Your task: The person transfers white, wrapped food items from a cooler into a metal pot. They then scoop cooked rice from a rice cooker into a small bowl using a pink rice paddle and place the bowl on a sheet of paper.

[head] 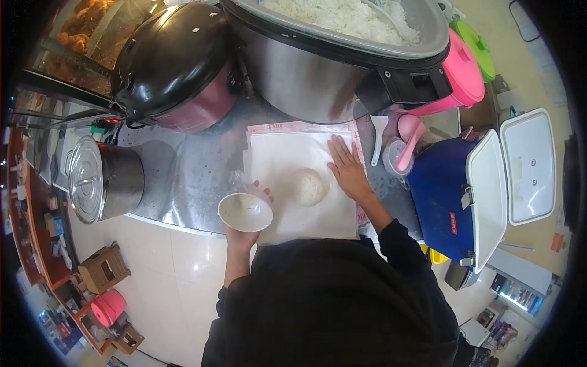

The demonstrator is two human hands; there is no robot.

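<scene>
A rounded mound of cooked rice (pixel 310 187) rests on a stack of white wrapping paper (pixel 284 151) on the metal table. My left hand (pixel 247 234) grips a white bowl (pixel 246 212) just left of the mound, its opening tipped up towards me; a few pale bits cling inside. To the right of the rice, my right hand (pixel 346 169) lies flat on the paper with its fingers spread and holds nothing. Beyond the paper stands a large cooker (pixel 316 78), heaped with white rice (pixel 339 18).
A black-lidded rice cooker (pixel 179 64) and a lidded steel pot (pixel 107 179) stand on the left. Rightward are a white rice paddle (pixel 378 137), a pink scoop (pixel 412 142) in a plastic cup and a blue cooler box (pixel 445 188), lid open. Fried food (pixel 75 32) sits behind glass.
</scene>
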